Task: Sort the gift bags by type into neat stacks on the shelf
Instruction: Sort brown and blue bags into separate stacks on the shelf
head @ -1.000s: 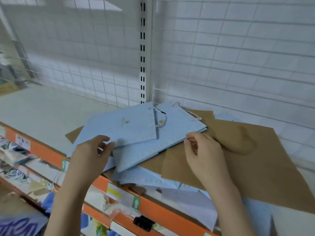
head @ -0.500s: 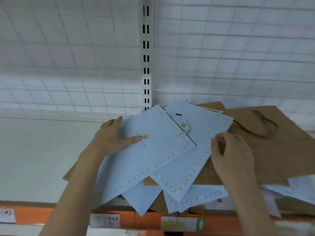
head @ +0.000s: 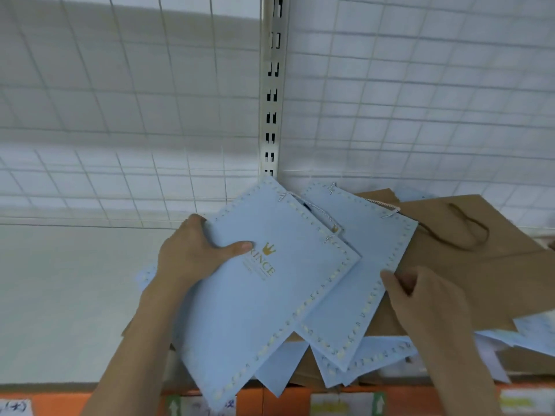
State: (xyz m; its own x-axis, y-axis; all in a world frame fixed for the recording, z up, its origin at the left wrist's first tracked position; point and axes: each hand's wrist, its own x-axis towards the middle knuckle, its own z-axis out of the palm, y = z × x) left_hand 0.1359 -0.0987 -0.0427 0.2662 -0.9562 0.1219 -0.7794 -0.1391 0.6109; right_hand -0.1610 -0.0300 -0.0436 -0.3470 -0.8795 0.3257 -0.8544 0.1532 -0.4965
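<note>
With the left hand (head: pixel 192 259) pinching the top pale-blue paper gift bag (head: pixel 270 301) and the right hand (head: pixel 420 298) pinching the second blue bag's (head: pixel 360 283) edge, lift both clear of the brown kraft bags (head: pixel 468 265) and square their edges.

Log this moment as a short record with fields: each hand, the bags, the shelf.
left hand: left hand grips the top blue crown-print bag, thumb on its face
right hand: right hand pinches the edge of the second blue bag
brown bags: brown paper bag lies flat under the blue ones, cord handle showing
pile state: mixed and fanned, some corners overhang the orange shelf edge
shelf: white shelf surface, wire grid back
</note>
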